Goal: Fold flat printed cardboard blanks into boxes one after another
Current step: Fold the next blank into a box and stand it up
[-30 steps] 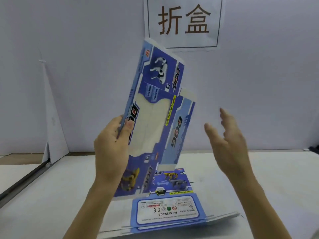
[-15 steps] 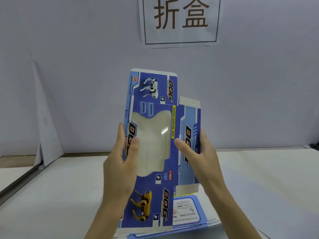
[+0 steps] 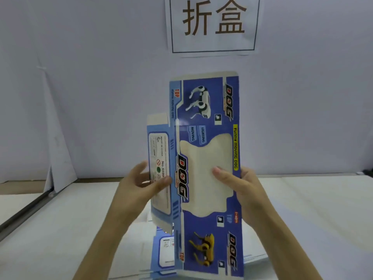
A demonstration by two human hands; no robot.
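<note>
A blue printed cardboard blank (image 3: 203,110) with a clear window and "DOG" lettering is held upright in front of me, its window panel facing me and a light blue label panel angled back on the left. My left hand (image 3: 139,186) holds that left panel, thumb on the front near the fold and fingers behind. My right hand (image 3: 240,184) grips the right edge, thumb lying on the window film. Below it, a stack of flat blanks (image 3: 165,251) lies on the table, mostly hidden by the held one.
The white table (image 3: 323,209) runs to a pale wall with a paper sign (image 3: 214,23) bearing two characters. A folded white sheet (image 3: 56,138) leans on the wall at the left, beside a dark gap (image 3: 24,211) in the tabletop.
The blank has swung round and shifted right, so the window panel now sits on the right and the label panel on the left. My right hand moved from the side panel to the window edge.
</note>
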